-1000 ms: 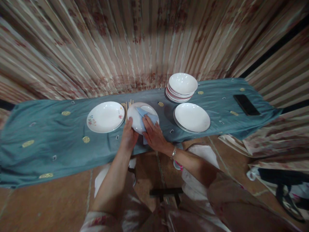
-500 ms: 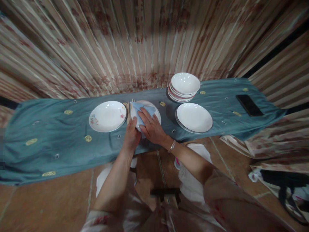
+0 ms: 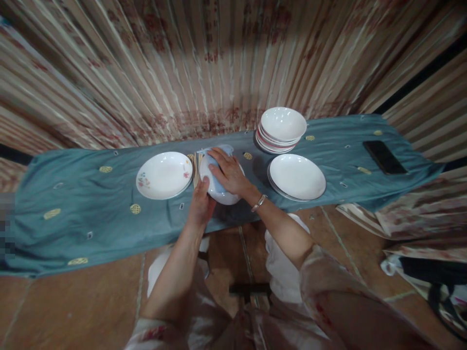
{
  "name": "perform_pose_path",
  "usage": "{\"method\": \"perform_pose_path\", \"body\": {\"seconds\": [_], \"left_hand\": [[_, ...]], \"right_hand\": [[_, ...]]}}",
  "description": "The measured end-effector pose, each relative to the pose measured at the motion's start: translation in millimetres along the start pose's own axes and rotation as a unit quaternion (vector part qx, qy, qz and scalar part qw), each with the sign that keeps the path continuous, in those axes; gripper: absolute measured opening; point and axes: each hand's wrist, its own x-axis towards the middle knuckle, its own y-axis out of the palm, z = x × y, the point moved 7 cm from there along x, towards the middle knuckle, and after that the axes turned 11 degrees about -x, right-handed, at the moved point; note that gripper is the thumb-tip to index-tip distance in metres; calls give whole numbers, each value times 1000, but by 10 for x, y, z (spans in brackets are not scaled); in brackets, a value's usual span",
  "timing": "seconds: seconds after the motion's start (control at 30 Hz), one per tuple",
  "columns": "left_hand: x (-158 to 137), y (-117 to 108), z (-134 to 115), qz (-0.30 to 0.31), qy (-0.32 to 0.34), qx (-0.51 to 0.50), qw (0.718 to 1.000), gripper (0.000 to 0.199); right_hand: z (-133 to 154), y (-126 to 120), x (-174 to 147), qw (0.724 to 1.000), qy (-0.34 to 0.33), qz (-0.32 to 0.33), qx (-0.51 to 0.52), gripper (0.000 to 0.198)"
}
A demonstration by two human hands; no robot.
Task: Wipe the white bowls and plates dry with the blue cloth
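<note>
My left hand [image 3: 202,199] grips the left edge of a white bowl [image 3: 226,198], thumb on the rim and fingers hidden beneath. My right hand [image 3: 229,171] presses a light blue cloth [image 3: 218,186] against the bowl, with its fingers bent over the far side. The cloth spills past the bowl's far edge. Several wooden chopsticks [image 3: 196,167] lie just left of the bowl, partly covered by it and the cloth. Left of them rests a white plate with flower prints [image 3: 164,176], which seems to be stacked on another.
A stack of bowls [image 3: 282,126] stands at the back right of the cloth-covered table [image 3: 105,214]. In front of it is a small stack of white plates [image 3: 297,177]. A black phone [image 3: 385,157] lies near the right end. Behind hangs a patterned curtain [image 3: 204,73].
My right hand has moved the cloth toward the bowl's far side. The bowl is tilted differently, with more of its near side showing. My left hand keeps its hold. The view has shifted slightly.
</note>
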Motion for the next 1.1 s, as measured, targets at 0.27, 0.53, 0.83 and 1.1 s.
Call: {"method": "perform_pose_path", "body": {"seconds": [0.27, 0.53, 0.83, 1.1], "left_hand": [[17, -27, 17, 12, -5, 0, 1000, 42], [38, -69, 34, 25, -1, -11, 1000, 46], [25, -37, -10, 7, 8, -17, 1000, 41], [9, -11, -31, -11, -1, -29, 1000, 27]], "right_hand": [[-304, 110, 137, 999, 34, -15, 26, 47], [-521, 181, 87, 997, 77, -19, 17, 50], [-765, 224, -165, 979, 187, -43, 67, 51], [-715, 201, -438, 965, 237, -73, 91, 57]]}}
